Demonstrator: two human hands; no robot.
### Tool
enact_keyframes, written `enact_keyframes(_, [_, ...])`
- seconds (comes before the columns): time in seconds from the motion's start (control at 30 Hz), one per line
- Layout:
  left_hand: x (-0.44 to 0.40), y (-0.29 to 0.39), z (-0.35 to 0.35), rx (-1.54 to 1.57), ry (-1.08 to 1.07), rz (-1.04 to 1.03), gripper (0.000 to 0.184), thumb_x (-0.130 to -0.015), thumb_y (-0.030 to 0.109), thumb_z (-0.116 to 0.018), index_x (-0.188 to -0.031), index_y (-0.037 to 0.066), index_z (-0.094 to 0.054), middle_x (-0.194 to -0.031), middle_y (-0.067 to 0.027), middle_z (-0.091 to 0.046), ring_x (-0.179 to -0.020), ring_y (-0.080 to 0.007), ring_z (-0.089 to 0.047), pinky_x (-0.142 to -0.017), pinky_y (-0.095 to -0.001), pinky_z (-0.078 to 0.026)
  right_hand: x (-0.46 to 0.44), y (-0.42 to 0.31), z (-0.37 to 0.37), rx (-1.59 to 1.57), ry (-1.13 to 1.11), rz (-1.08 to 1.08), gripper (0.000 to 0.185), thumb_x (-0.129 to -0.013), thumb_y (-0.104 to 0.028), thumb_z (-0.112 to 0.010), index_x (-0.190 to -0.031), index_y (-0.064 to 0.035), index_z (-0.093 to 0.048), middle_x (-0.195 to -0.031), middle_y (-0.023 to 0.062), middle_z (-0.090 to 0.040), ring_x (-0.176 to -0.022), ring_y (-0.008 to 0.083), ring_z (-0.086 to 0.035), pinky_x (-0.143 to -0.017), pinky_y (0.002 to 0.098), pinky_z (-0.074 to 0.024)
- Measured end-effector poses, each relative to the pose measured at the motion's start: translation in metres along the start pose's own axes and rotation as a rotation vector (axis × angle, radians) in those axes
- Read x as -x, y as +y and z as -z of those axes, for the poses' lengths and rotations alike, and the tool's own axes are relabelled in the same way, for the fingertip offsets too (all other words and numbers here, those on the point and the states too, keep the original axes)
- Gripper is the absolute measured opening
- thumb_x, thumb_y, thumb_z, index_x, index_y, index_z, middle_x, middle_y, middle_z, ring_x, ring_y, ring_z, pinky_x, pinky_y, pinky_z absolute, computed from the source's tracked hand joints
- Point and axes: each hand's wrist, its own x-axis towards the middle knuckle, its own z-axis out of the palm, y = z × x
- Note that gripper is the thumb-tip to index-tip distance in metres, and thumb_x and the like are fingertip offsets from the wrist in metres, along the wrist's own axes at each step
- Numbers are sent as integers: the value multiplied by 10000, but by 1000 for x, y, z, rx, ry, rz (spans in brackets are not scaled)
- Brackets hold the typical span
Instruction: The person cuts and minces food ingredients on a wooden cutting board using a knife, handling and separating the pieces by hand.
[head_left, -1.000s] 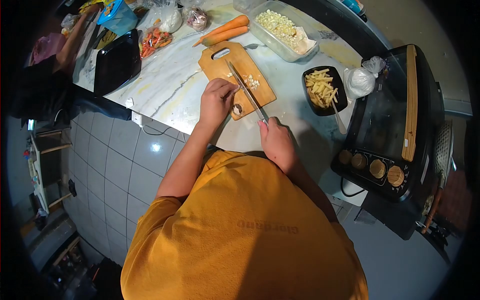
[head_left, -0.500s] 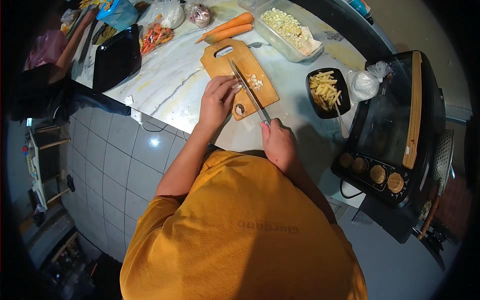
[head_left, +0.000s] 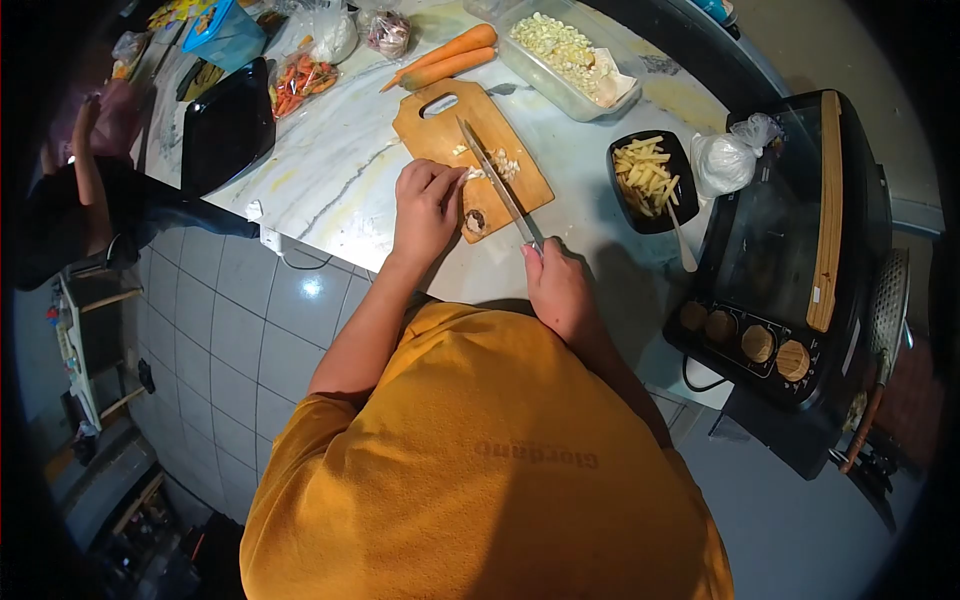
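Observation:
My right hand (head_left: 557, 290) is wrapped round the handle of a kitchen knife (head_left: 492, 174). Its long blade slants over a wooden cutting board (head_left: 424, 118), the tip pointing away from me. To the left of the blade, my left hand (head_left: 424, 208) is closed, its fingers bent and pressed together on pale pieces that look like garlic (head_left: 474, 173). The fingertips partly hide what they hold. Small chopped bits (head_left: 508, 164) lie on the board right of the blade. Beyond the board lie two carrots (head_left: 447, 66).
A plastic tub (head_left: 622, 108) of chopped pale pieces stands at the back. On the right are a black bowl of cut sticks (head_left: 645, 178) with a spoon, a tied white bag (head_left: 724, 164) and a toaster oven (head_left: 765, 240). Left are a black tray (head_left: 228, 130) and another person's arm (head_left: 90, 185).
My left hand has drawn slightly back from the blade, showing more of the pale pieces. The knife has barely moved. At the left, the other person's arm has pulled back from the counter.

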Motion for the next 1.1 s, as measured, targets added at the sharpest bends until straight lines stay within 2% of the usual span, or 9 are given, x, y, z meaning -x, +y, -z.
enact_keyframes(0.07, [0, 3, 2, -26, -25, 7, 175, -840, 22, -705, -1011, 38, -739, -921, -112, -645, -983, -321, -589, -900, -417, -467, -1, -1, 1, 34, -23, -16, 385, -1029, -359, -498, -963, 17, -547, -844, 278, -665, -847, 502, -625, -739, 578, -489])
enact_keyframes(0.2, [0, 6, 1, -11, -15, 1, 173, -839, 43, -712, -1010, 35, -738, -933, -112, -650, -999, -320, -591, -913, -419, -462, 1, -6, 3, 15, -39, -30, 379, -1035, -347, -480, -964, 20, -541, -862, 286, -662, -862, 507, -619, -768, 573, -478])
enact_keyframes(0.3, [-1, 8, 0, -4, -7, -5, 171, -838, 71, -722, -1005, 35, -738, -934, -112, -650, -996, -318, -591, -922, -419, -456, 0, -4, 1, 29, -26, -40, 372, -1032, -341, -488, -952, 18, -541, -846, 287, -659, -846, 506, -620, -749, 572, -480])
enact_keyframes(0.37, [-1, 7, -1, -3, 11, -18, 183, -832, 154, -758, -971, 37, -732, -910, -80, -635, -992, -287, -590, -897, -422, -436, 1, -2, 0, 46, -6, -29, 389, -1027, -366, -501, -977, 17, -545, -826, 296, -657, -834, 511, -624, -738, 584, -487])
enact_keyframes(0.6, [-5, 2, -9, 7, -10, 1, 130, -817, 104, -770, -932, 48, -744, -857, -66, -617, -921, -280, -584, -853, -410, -438, 2, -9, 3, 38, 4, -8, 363, -1030, -333, -499, -947, 18, -539, -822, 284, -657, -824, 501, -626, -715, 566, -488])
enact_keyframes(0.67, [-6, 3, -8, 12, 23, -17, 94, -793, 41, -776, -882, 29, -748, -831, -86, -624, -852, -284, -593, -767, -393, -471, 3, -9, 2, 45, -17, -46, 368, -1033, -337, -493, -954, 19, -540, -829, 283, -659, -834, 500, -625, -726, 562, -488])
enact_keyframes(1.1, [-9, 4, -5, 57, -7, 59, 95, -811, 68, -781, -887, 16, -756, -843, -94, -623, -887, -277, -606, -791, -376, -495, -5, -11, -1, 65, -83, -56, 396, -1047, -339, -466, -976, 47, -515, -825, 293, -657, -836, 504, -626, -740, 559, -489])
